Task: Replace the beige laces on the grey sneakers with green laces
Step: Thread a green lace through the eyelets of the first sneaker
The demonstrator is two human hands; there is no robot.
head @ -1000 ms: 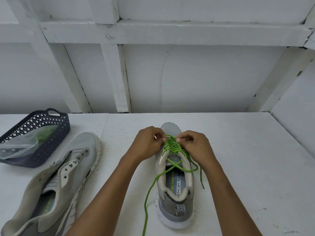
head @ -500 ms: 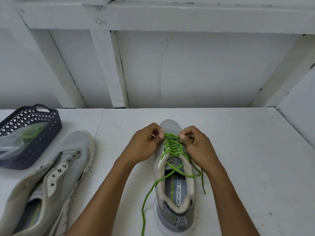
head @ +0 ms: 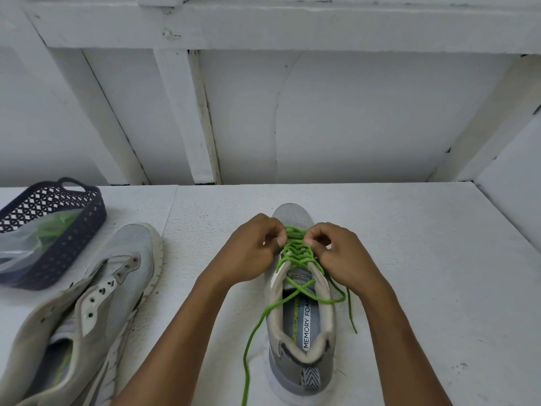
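White tabletop [head: 409, 259] carries a grey sneaker [head: 292, 215] at six o'clock, its green lace [head: 298, 288] pinched near the toe by the left hand [head: 248, 250] and right hand [head: 342, 253]. At nine o'clock a navy lattice basket [head: 73, 238] holds a clear bag [head: 17, 253] containing something green; an unlaced sneaker [head: 117, 273] lies at eight.

Open tabletop [head: 424, 244] on my right as far as the side wall [head: 515, 200], back wall [head: 336, 127] beyond the laced sneaker [head: 295, 373], unlaced sneaker [head: 128, 259] and basket [head: 73, 244] crowding my left, loose green lace [head: 251, 336] trailing between the sneakers.
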